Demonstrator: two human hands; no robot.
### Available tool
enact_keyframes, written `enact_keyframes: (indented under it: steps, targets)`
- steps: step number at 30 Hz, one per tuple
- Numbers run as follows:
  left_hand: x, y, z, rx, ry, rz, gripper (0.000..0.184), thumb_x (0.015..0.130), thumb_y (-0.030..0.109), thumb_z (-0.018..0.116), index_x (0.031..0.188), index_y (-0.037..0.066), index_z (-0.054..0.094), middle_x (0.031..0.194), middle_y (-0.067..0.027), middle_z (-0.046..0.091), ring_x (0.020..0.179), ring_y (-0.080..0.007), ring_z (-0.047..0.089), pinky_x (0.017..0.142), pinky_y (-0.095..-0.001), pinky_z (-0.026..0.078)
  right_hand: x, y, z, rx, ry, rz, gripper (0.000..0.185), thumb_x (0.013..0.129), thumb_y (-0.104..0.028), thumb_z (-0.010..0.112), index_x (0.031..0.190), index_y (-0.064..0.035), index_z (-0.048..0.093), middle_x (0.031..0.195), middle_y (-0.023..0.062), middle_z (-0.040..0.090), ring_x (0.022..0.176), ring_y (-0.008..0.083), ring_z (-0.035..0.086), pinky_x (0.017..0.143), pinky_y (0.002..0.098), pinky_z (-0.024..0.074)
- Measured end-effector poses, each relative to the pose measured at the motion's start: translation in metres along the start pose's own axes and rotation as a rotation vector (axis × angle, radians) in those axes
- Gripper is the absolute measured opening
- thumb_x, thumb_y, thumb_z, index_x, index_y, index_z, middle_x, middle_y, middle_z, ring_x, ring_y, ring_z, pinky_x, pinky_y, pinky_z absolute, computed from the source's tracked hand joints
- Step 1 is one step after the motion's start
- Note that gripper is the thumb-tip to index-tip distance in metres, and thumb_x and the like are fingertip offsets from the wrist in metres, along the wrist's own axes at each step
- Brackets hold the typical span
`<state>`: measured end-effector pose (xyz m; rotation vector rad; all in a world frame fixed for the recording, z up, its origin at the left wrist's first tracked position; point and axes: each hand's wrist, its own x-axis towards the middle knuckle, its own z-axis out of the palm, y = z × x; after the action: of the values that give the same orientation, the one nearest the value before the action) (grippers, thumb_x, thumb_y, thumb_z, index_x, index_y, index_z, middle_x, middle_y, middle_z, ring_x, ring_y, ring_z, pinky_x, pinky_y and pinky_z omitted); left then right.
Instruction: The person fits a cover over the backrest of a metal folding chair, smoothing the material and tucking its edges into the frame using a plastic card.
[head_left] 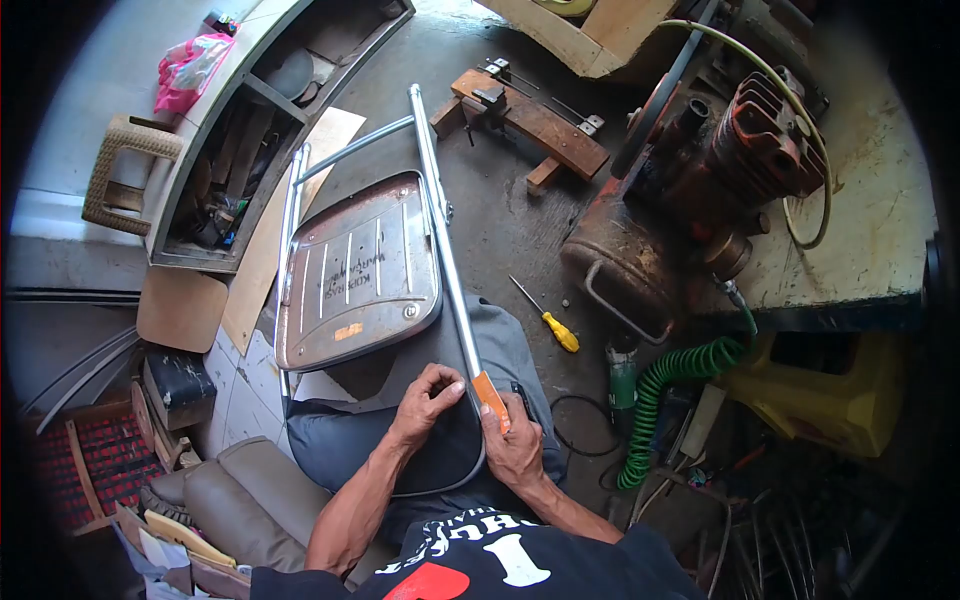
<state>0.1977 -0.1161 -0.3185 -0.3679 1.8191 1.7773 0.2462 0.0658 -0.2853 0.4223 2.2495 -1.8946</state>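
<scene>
A folding chair with a chrome tube frame [450, 270] lies across my lap, its brown metal seat pan [355, 265] facing up with handwriting on it. Its dark padded part [340, 440] is nearest to me. My right hand [515, 440] is wrapped round an orange piece [490, 398], which lies against the chair's right tube. Just left of that tube is my left hand [430, 402], thumb and fingers pressed together; whatever they may hold is too small to make out. A yellow-handled screwdriver [560, 332] lies on the floor to the right.
A rusty compressor [640, 250] with a green coiled hose [665, 390] stands at the right. A wooden jig [540, 125] sits on the floor ahead. On the left are an open cabinet [180, 225] and a brown cushion [245, 500].
</scene>
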Motion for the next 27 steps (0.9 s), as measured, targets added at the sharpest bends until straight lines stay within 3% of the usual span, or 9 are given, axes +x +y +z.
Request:
enact_keyframes:
  steps: [4, 13, 14, 17, 21, 22, 27]
  targets:
    - [-0.001, 0.001, 0.0, 0.011, -0.005, 0.026, 0.023, 0.094, 0.026, 0.073, 0.103, 0.007, 0.065, 0.094, 0.0034, 0.054, 0.089, -0.0082, 0.048, 0.083, -0.0251, 0.038, -0.001, 0.002, -0.002, 0.036, -0.005, 0.053, 0.023, 0.101, -0.021, 0.06, 0.114, -0.0024, 0.06, 0.076, 0.0211, 0.065, 0.07, 0.0356, 0.071, 0.061, 0.0412, 0.0518]
    - [0.004, -0.002, -0.001, 0.22, 0.027, 0.074, 0.023, 0.095, 0.025, 0.073, 0.103, 0.005, 0.067, 0.094, 0.0019, 0.056, 0.089, -0.0084, 0.05, 0.082, -0.0242, 0.041, -0.003, -0.001, -0.006, -0.049, -0.088, 0.097, 0.022, 0.101, -0.022, 0.057, 0.112, -0.0031, 0.059, 0.066, 0.0231, 0.061, 0.065, 0.0437, 0.068, 0.056, 0.0473, 0.0487]
    - [0.006, -0.001, 0.001, 0.214, 0.043, 0.1, 0.022, 0.094, 0.025, 0.074, 0.101, 0.004, 0.069, 0.094, 0.0002, 0.055, 0.087, -0.0105, 0.051, 0.08, -0.0263, 0.042, -0.004, 0.006, 0.002, -0.034, -0.014, -0.009, 0.017, 0.101, -0.021, 0.056, 0.107, -0.0056, 0.055, 0.062, 0.0238, 0.059, 0.064, 0.0465, 0.066, 0.053, 0.053, 0.0483]
    - [0.006, -0.014, 0.0, 0.261, 0.063, 0.119, 0.024, 0.093, 0.025, 0.076, 0.101, 0.004, 0.071, 0.093, -0.0023, 0.055, 0.085, -0.013, 0.052, 0.078, -0.029, 0.044, 0.0, 0.005, -0.003, -0.09, -0.134, 0.072, 0.019, 0.101, -0.023, 0.057, 0.104, -0.0047, 0.052, 0.063, 0.0256, 0.06, 0.066, 0.0473, 0.066, 0.054, 0.0541, 0.0485]
    - [0.004, -0.016, 0.003, 0.201, 0.073, 0.103, 0.023, 0.093, 0.024, 0.075, 0.103, 0.004, 0.071, 0.094, -0.0022, 0.055, 0.086, -0.0142, 0.053, 0.08, -0.0283, 0.044, 0.019, -0.003, -0.003, -0.232, -0.139, -0.017, 0.019, 0.099, -0.021, 0.056, 0.101, -0.0034, 0.051, 0.065, 0.0289, 0.06, 0.066, 0.0509, 0.064, 0.057, 0.0598, 0.0481]
    - [0.003, -0.015, 0.004, 0.203, 0.085, 0.109, 0.022, 0.093, 0.023, 0.075, 0.103, 0.004, 0.071, 0.094, -0.0019, 0.055, 0.087, -0.0143, 0.053, 0.08, -0.0285, 0.044, 0.02, -0.005, -0.006, -0.197, -0.189, 0.056, 0.02, 0.098, -0.022, 0.056, 0.101, -0.0029, 0.051, 0.067, 0.0308, 0.061, 0.068, 0.0527, 0.063, 0.06, 0.0618, 0.0482]
    - [0.011, -0.01, 0.003, 0.285, 0.092, 0.194, 0.021, 0.091, 0.021, 0.077, 0.102, 0.005, 0.072, 0.087, -0.0008, 0.056, 0.083, -0.0133, 0.053, 0.078, -0.0298, 0.045, 0.015, -0.006, -0.005, -0.243, -0.173, 0.003, 0.02, 0.098, -0.022, 0.056, 0.102, -0.0031, 0.05, 0.066, 0.0306, 0.06, 0.069, 0.0529, 0.063, 0.061, 0.0612, 0.0478]
